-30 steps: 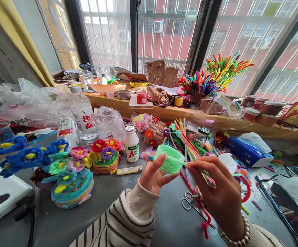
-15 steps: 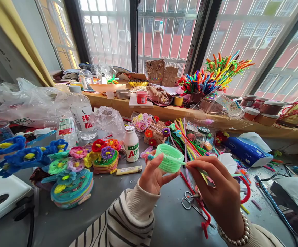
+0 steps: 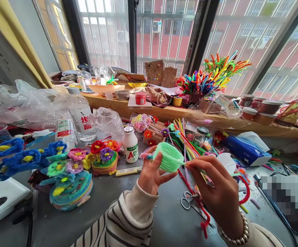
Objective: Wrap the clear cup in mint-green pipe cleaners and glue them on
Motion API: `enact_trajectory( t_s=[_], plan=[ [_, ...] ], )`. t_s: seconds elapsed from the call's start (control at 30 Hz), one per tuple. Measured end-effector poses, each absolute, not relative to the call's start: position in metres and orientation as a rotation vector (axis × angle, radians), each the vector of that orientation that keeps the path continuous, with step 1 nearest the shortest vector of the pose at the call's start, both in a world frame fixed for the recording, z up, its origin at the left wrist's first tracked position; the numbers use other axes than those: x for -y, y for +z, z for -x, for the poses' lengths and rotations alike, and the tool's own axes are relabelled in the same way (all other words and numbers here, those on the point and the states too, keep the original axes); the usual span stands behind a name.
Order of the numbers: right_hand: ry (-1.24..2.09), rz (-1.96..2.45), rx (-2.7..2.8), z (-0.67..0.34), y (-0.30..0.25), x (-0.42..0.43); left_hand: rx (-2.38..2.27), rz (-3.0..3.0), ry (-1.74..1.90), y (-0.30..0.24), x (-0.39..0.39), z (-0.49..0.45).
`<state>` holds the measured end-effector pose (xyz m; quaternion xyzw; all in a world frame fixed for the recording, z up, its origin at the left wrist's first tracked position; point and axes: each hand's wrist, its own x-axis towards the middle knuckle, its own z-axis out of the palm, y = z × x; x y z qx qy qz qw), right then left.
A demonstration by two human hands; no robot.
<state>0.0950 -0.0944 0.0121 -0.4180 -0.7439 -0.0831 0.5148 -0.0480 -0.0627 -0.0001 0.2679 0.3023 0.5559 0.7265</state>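
Left hand (image 3: 150,174): fingers gripping green cup (image 3: 171,161) | right hand (image 3: 213,183): fingers pinching green strand (image 3: 183,164) | risk: uneven tugging could warp the cup; overly hard squeezing could dent it

a fuzzy bowl (image 3: 170,162) of stacked pale green loops is held tilted above the tabletop (image 3: 168,216), opening upward, a green strand (image 3: 183,164) leaving its right side.

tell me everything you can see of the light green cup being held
The light green cup is round and open-topped, its wall banded with what looks like fuzzy pipe cleaner. It tilts slightly, raised above the table. The left hand holds its left side; the right hand pinches a green strand at its right.
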Motion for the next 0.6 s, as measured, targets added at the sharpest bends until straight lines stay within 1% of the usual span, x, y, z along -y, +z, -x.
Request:
enact_trajectory(
  t_s=[0.6],
  plan=[
    [-0.203,0.987,1.830,-0.0945,0.0081,0.0943,-0.629,-0.619,1.196,0.0010,0.0674,0.0506]
  ],
)
